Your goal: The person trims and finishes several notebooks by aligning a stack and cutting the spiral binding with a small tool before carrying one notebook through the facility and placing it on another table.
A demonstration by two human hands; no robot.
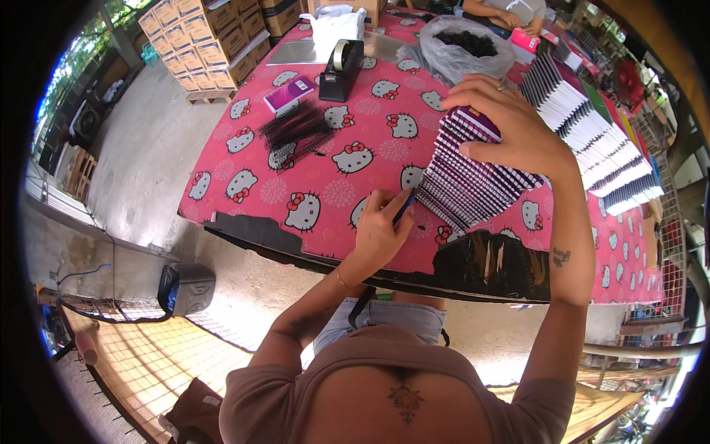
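Note:
My right hand (510, 118) lies flat on top of a fanned stack of small purple-and-white boxes (470, 177) on the pink cartoon-cat tablecloth (325, 192). My left hand (381, 226) sits at the stack's lower left end and grips a dark blue pen (404, 209), its tip against the lowest boxes. A loose pile of thin black strips (296, 129) lies to the left. A single purple box (288, 94) rests beyond it.
A black tape dispenser (342, 70) and a plastic bag of dark stuff (466, 48) stand at the back. Long rows of stacked boxes (592, 133) run along the right. Another person's hands (518, 22) are at the far edge. Cardboard cartons (211, 37) are stacked far left.

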